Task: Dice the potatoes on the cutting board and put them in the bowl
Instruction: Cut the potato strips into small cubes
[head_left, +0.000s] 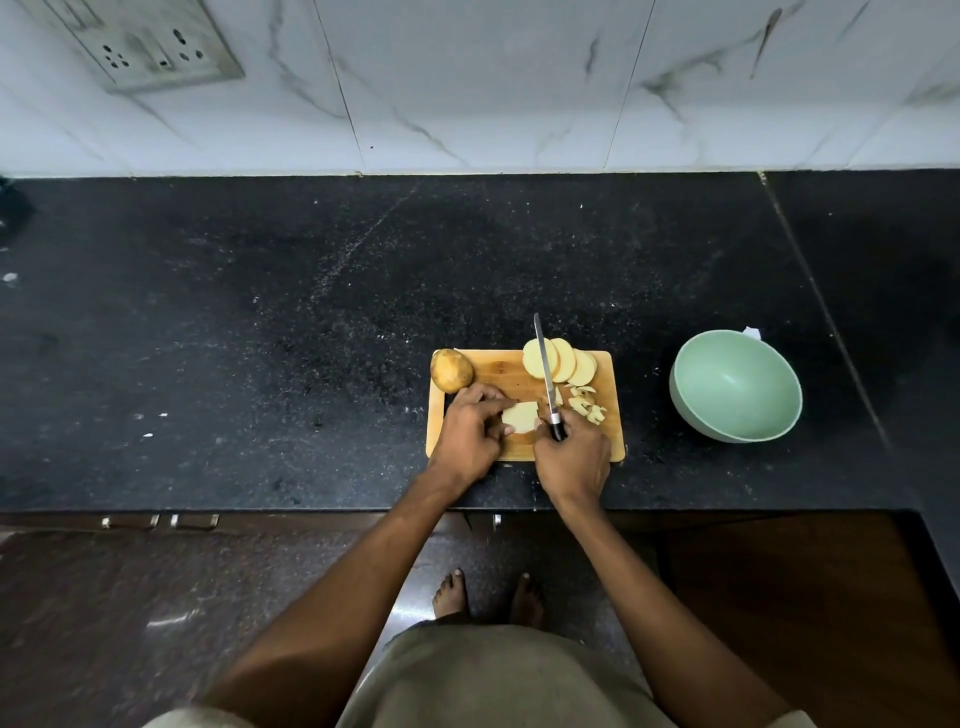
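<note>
- On the black stone counter lies a wooden cutting board, near the counter's front edge, with both hands over its near half.
- The left hand rests on the board with fingers curled, pinching a pale potato slab between fingertips and thumb; the slab lies flat on the board, just right of that hand.
- The right hand is clenched round the black handle of a knife; the blade points away from the person and runs past the right edge of the held slab.
- The slab sits between the two hands, touching the left fingers and just beside the blade.
- A whole unpeeled potato sits at the far left corner of the board, just beyond the left hand's knuckles, partly over the board's edge.
- A row of round potato slices overlaps at the far right of the board, the blade crossing in front of the leftmost one.
- A small heap of diced potato pieces lies at the board's right side, just beyond the right hand.
- A pale green bowl stands on the counter to the right of the board, apart from it and from both hands.
- Behind the counter rises a white marble-patterned tiled wall with a socket plate at upper left.
</note>
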